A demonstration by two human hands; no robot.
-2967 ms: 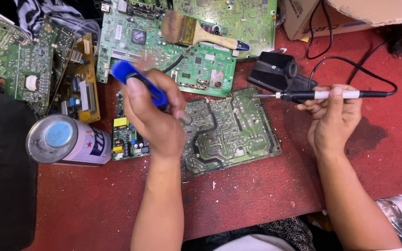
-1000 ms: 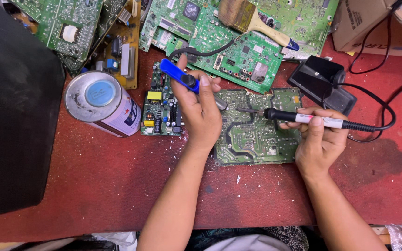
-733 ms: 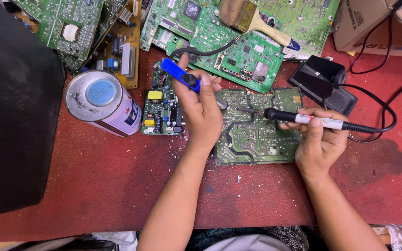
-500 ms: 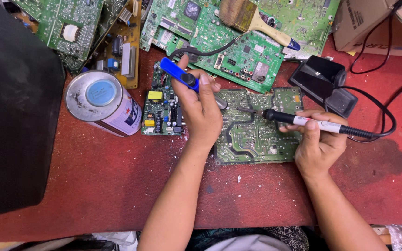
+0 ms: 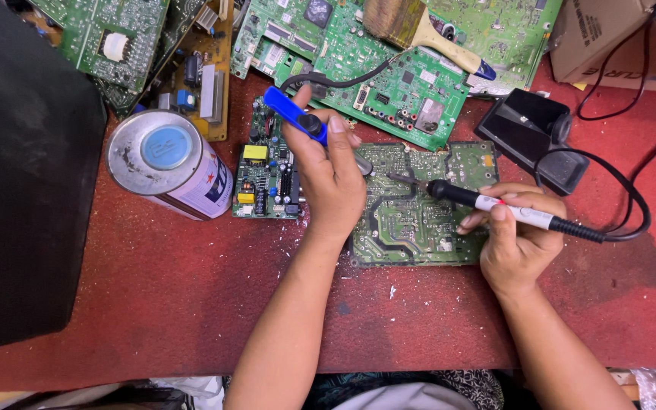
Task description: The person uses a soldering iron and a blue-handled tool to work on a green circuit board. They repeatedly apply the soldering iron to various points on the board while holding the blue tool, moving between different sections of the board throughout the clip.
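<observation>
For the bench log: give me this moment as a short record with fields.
surface: red table
left hand: holds a blue-handled tool, its tip at the green circuit board
right hand: holds a soldering iron, tip down on the same board
cord: black, runs from the iron toward the black stand
left of the board: small board, metal can
behind: more boards, a brush, a cardboard box
</observation>
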